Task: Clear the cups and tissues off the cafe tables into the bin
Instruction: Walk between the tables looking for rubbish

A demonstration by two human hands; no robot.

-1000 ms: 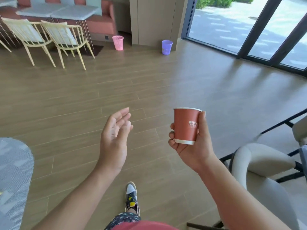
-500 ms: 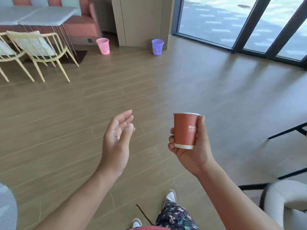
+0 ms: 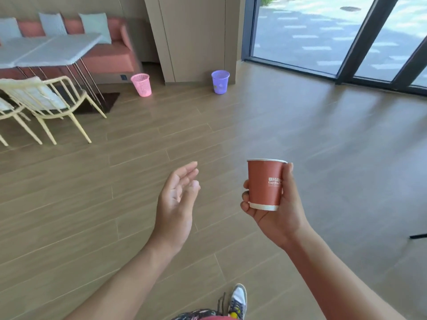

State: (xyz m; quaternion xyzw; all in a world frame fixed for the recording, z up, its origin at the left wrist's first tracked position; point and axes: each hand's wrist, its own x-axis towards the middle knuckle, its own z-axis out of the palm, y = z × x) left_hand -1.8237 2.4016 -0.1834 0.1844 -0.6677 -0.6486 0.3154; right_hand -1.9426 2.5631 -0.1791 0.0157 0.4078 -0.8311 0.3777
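My right hand [image 3: 278, 211] grips a red paper cup [image 3: 264, 183] with white lettering, held upright over the wooden floor. My left hand [image 3: 176, 204] hangs empty beside it with fingers relaxed and straight. Two mesh bins stand far ahead by the wall: a pink bin [image 3: 141, 85] to the left and a purple bin [image 3: 220, 82] to the right of a beige pillar. Both are well beyond my hands.
Pale yellow chairs [image 3: 49, 105] and white tables [image 3: 50, 50] stand at the left in front of a pink sofa [image 3: 108, 54]. Glass doors [image 3: 346, 38] fill the right back. Open wooden floor [image 3: 277, 125] lies between me and the bins.
I have walked forward across the floor; the bins are nearer and larger. The grey chair at the right has dropped out of view. Both hands keep their poses.
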